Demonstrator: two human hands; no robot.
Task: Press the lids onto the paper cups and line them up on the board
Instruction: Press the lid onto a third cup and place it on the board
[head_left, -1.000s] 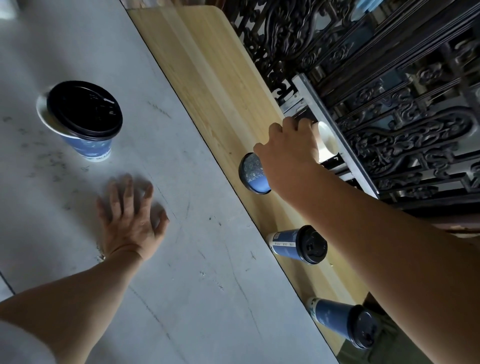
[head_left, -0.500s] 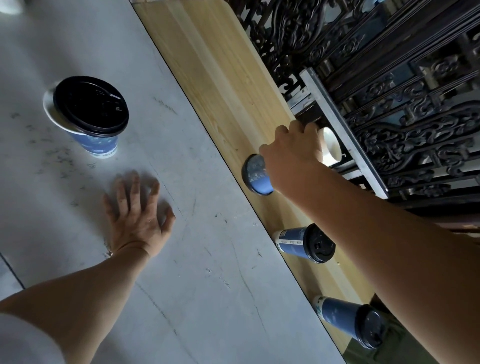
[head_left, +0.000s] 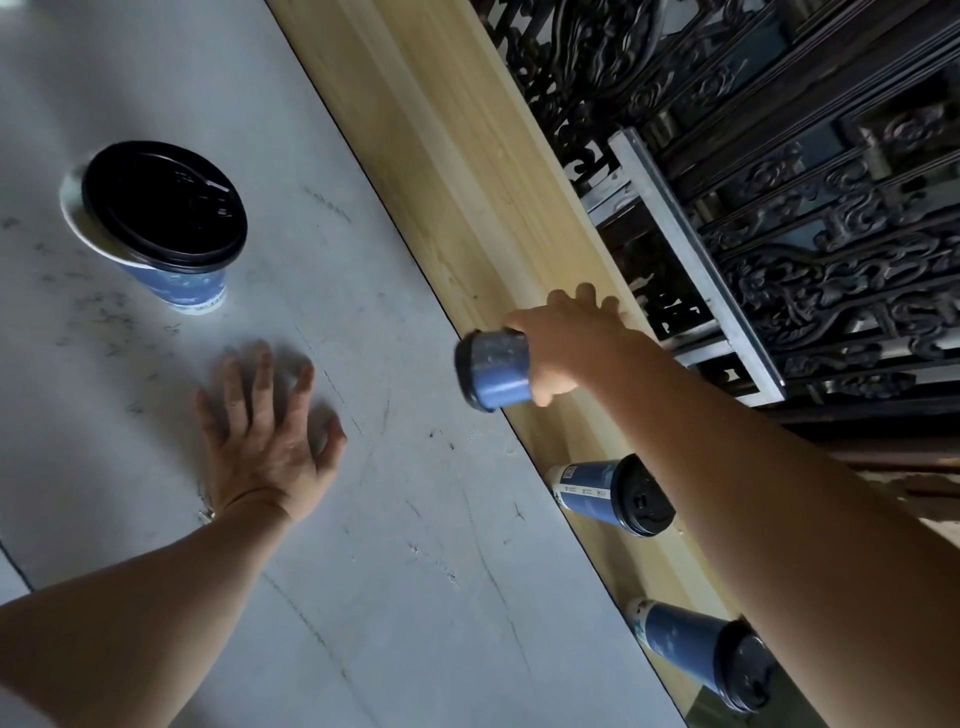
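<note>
My right hand (head_left: 563, 343) grips a blue paper cup (head_left: 493, 371) near the left edge of the long wooden board (head_left: 457, 156); the hand hides the cup's top, so I cannot tell whether a lid is on it. Two more blue cups with black lids stand on the board nearer to me, one cup (head_left: 613, 493) in the middle and another cup (head_left: 706, 657) at the bottom. A fourth cup (head_left: 171, 228) stands on the grey table with a black lid resting loosely off-centre on it. My left hand (head_left: 265, 431) lies flat on the table, fingers spread.
The grey table surface (head_left: 363, 571) is scuffed and marked. Dark carved lattice screens (head_left: 779, 208) and a metal frame (head_left: 691, 260) rise right behind the board's far edge.
My right hand has brought the cup left and nearer, away from the metal frame toward the board's left edge. The left hand has stayed flat on the table.
</note>
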